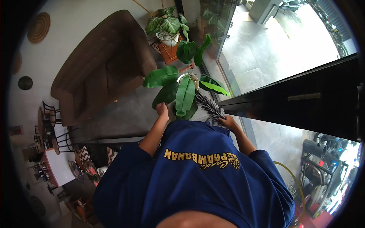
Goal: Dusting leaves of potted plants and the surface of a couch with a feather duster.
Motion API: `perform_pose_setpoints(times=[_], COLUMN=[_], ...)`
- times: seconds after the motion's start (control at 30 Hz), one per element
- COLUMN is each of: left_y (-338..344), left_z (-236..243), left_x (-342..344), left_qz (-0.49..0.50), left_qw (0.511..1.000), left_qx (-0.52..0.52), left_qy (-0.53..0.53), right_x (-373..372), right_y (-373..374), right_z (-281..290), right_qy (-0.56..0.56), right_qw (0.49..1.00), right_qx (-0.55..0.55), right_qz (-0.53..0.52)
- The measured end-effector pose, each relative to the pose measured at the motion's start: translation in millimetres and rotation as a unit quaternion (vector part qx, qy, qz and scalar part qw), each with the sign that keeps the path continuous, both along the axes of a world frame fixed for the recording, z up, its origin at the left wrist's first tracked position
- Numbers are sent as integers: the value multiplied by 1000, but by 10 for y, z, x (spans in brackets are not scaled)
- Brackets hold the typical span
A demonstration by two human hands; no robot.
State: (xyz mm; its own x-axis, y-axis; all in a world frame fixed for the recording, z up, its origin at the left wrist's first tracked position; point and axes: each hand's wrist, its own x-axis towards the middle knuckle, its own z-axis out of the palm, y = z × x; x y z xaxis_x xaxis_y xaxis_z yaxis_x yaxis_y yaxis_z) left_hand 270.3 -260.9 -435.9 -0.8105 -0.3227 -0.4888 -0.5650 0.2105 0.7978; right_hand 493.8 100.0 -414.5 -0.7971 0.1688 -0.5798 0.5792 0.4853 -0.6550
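Beyond a yellow-lettered navy shirt, the right hand clasps a fluffy grey duster; the left hand curls, grip unclear, beside green leaves.

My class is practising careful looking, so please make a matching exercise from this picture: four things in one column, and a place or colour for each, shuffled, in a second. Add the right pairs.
Column one
1. fluffy duster
2. sofa
3. shirt
4. left hand

Column two
A. dark blue
B. at a broad green leaf, left of the duster
C. brown
D. held in the right hand

Right pairs: 1-D, 2-C, 3-A, 4-B
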Motion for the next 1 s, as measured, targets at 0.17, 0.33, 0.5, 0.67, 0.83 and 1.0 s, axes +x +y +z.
perform_pose_setpoints(times=[0.17,0.33,0.5,0.67,0.83,1.0], left_y=[361,1389,2311,2684,2829,2865], left_z=[349,599,412,-1,-376,-482], left_x=[-495,-980,-1096,-993,-1038,-1283], left_qz=[-121,-295,-605,-799,-840,-813], left_qw=[967,901,782,538,397,496], left_qx=[-72,130,23,-162,-301,-254], left_qy=[211,289,147,214,215,169], right_x=[374,641,630,340,-140,-250], right_y=[-86,-303,-604,-959,-1340,-1507], right_z=[-118,233,791,1108,1003,982], right_qy=[-46,-44,-82,-58,-30,-50], right_qw=[997,986,965,954,939,891], right_qx=[52,86,90,96,122,143], right_qz=[-40,-136,-235,-277,-319,-427])
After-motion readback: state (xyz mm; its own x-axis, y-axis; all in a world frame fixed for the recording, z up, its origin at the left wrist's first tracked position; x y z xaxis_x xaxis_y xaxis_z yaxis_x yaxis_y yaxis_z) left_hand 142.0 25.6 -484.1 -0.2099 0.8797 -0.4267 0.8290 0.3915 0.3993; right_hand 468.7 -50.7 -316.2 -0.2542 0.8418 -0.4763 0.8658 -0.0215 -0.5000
